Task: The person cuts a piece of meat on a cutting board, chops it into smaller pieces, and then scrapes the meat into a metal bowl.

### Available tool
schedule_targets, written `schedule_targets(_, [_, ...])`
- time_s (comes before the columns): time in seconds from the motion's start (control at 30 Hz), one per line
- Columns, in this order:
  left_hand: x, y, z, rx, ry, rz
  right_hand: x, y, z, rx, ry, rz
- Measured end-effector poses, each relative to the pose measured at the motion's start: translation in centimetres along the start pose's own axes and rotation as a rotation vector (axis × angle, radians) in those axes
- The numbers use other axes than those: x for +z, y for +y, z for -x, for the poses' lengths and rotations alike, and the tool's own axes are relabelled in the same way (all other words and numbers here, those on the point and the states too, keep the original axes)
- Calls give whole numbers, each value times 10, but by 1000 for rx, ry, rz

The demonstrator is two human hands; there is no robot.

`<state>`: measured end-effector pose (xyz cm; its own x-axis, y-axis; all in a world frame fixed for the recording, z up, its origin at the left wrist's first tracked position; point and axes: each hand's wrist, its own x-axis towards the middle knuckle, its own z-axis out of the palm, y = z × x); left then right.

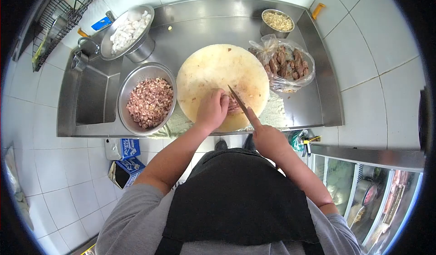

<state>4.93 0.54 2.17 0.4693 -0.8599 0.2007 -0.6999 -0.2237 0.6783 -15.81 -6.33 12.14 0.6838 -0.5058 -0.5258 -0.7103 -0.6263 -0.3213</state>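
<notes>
On the round cutting board [204,66] lies a small piece of reddish meat [234,106], with cut strips showing. My left hand [212,108] presses on its left side, fingers curled and closed on it. In my right hand [268,139] is a knife [239,100], its blade pointing up and left across the board, close by the meat and my left fingertips. My fingers partly hide the meat, so its full size does not show. A few dark crumbs dot the board.
Left of the board stands a metal bowl [125,114] of diced meat, and behind it a bowl of white pieces [129,32]. Right are a plastic bag of dark meat [287,64] and a tin of chopped bits [278,22]. A sink [96,98] lies far left.
</notes>
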Motion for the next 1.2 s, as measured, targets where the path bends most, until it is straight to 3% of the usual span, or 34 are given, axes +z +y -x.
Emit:
schedule_targets(0.17, [22,-14,-6,178,113,-131,3,-12,-7,-54,-33,133])
schedule_targets(0.33, [18,-6,-4,178,135,-116,6,-13,9,-58,54,240])
schedule_targets(0.43, [28,-13,-6,178,132,-125,5,-16,1,-31,-2,162])
schedule_targets(0.57, [29,-15,-3,168,119,-164,30,-10,-43,-27,18,150])
schedule_targets(0.73, [23,-11,-1,183,127,-152,-16,-29,-6,-42,-49,181])
schedule_targets(0.87, [27,-11,-2,155,130,-174,21,-19,-26,34,-62,70])
schedule_targets(0.97, [29,-16,-2,134,76,-161,34,-12,-54,-33,62,9])
schedule_targets(1.13, [21,-8,-2,87,69,-140,-21,-30,-14,-20,-85,95])
schedule_targets(1.2, [22,-10,0,117,108,-130,6,-22,-27,-14,-70,54])
